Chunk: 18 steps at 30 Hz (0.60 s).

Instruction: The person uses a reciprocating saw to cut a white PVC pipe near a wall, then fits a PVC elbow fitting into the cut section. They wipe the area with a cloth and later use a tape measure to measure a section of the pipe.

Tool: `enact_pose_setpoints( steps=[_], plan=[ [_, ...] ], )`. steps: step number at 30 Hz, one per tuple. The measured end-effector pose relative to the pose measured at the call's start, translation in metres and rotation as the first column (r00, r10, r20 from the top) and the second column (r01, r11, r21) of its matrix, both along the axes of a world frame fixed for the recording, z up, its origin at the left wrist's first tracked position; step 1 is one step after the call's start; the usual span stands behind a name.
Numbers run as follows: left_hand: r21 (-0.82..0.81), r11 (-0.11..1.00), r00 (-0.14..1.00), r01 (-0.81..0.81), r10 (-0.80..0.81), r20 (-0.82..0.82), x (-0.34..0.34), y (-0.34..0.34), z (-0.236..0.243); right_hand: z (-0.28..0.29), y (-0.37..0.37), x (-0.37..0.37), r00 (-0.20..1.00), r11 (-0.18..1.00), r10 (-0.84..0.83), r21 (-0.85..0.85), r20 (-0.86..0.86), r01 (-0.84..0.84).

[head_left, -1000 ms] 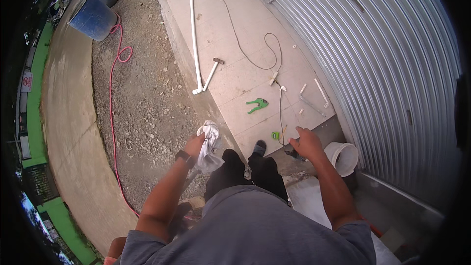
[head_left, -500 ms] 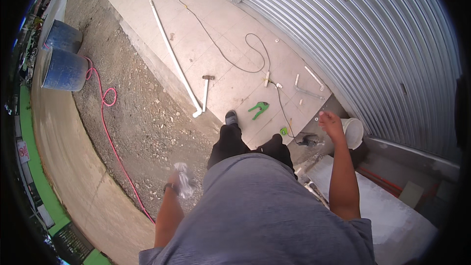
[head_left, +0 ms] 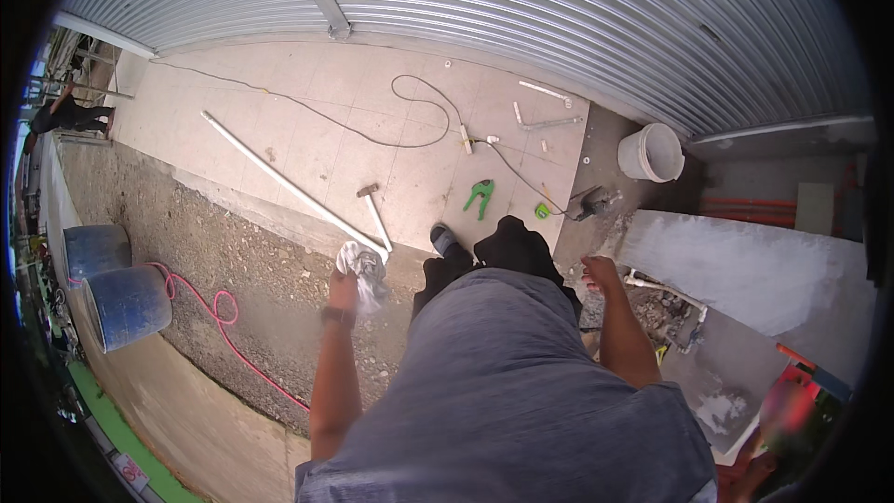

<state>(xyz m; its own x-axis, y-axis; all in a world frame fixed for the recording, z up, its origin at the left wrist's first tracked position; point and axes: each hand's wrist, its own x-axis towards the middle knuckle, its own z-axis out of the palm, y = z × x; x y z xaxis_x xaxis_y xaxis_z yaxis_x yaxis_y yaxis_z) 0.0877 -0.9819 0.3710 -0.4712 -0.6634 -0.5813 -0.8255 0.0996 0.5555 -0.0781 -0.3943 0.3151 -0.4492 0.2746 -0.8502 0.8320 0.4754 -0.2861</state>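
Observation:
Bunched in my left hand (head_left: 343, 291) is a crumpled white-grey cloth (head_left: 365, 272), held in front of my left thigh above the gravel. My right hand (head_left: 602, 273) hangs to the right of my legs, fingers curled in, with nothing visible in them. Ahead of my feet on the pale tiles lie a hammer (head_left: 374, 211), a long white pipe (head_left: 279, 184) with an elbow at its near end, and a green pipe cutter (head_left: 480, 197). A small green tape measure (head_left: 542, 210) sits near a dark power tool (head_left: 592, 204).
A power cord (head_left: 372, 138) loops across the tiles to an extension socket (head_left: 467, 140). Short pipe pieces (head_left: 546, 123) and a white bucket (head_left: 649, 152) stand near the shutter. Blue drums (head_left: 128, 305) and a pink hose (head_left: 223, 309) are left. People appear far left and lower right.
My view has turned to the right, bringing more of the concrete slab and a person at lower right into sight. My left hand has risen with the cloth; my right hand is lower.

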Motion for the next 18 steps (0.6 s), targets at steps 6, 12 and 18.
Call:
enact_pose_setpoints(
  steps=[6, 12, 18],
  plan=[
    [0.251, 0.956, 0.925, 0.154, -0.05, -0.377, -0.107, 0.038, -0.012, 0.008, -0.022, -0.024, 0.882, 0.992, 0.05, -0.079, -0.469, -0.098],
    [0.304, 0.951, 0.912, 0.052, 0.079, -0.402, -0.159, 0.069, -0.054, 0.039, -0.037, -0.042, 0.837, 0.988, 0.152, 0.049, -0.526, -0.149],
    [-0.581, 0.378, 0.445, 0.721, -0.895, -0.03, -0.229, 0.138, 0.002, 0.11, -0.072, -0.077, 0.939, 0.828, -0.251, -0.555, -0.236, 0.082]
  ],
)
